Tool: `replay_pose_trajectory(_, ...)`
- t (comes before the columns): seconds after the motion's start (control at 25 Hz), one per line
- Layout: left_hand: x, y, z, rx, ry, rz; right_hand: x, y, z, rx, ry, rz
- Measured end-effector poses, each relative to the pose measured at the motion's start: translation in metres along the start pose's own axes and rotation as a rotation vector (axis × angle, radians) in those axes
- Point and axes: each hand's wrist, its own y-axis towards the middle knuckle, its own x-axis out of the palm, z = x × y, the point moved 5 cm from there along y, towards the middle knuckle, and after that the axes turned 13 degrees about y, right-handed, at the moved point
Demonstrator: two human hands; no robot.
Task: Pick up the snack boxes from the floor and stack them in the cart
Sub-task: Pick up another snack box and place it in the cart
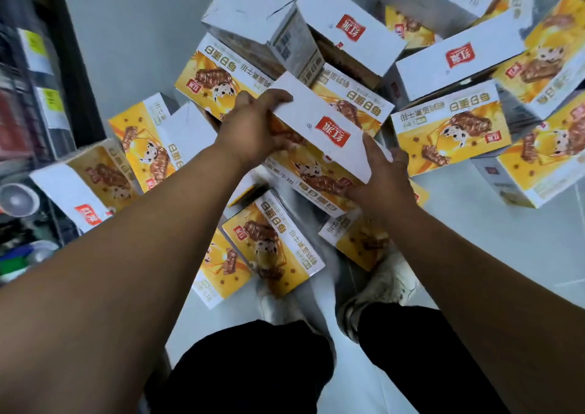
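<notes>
Both forearms reach fwd; left hand (253, 128) & right hand (384, 176) grip 1 snack box (323, 135), clamped at opposite ends, above other boxes (449, 131) on floor (126, 33).

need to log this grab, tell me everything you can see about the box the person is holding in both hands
The held box is a rectangular carton that looks like printed cardboard. One white face with a red logo points up; its yellow face, showing a spotted cartoon cow and brown snack pieces, faces the person. It looks closed and tilts across the picture's middle, above other boxes on the floor. The left hand grips its far-left end, thumb on the white face; the right hand holds its near-right corner.
</notes>
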Motion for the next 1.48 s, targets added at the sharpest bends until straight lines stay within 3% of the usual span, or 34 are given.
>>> replay_pose_trajectory(0.44,-0.261,-0.179,0.161,0.122,-0.033,0.168,-0.245,-0.217,-0.154,-0.080,0.231,0.231)
replay_pose_trajectory(0.8,-0.364,-0.326,0.299,0.445,0.002,0.235,-0.363,-0.433,-0.160,-0.107,0.393,0.609)
replay_pose_trajectory(1.08,-0.358,-0.448,0.431,0.755,-0.009,0.185,-0.417,-0.612,-0.092,0.007,0.485,0.892)
replay_pose_trajectory(1.48,-0.217,-0.704,0.634,1.155,0.081,0.004,-0.441,-0.896,0.114,0.251,0.608,1.234)
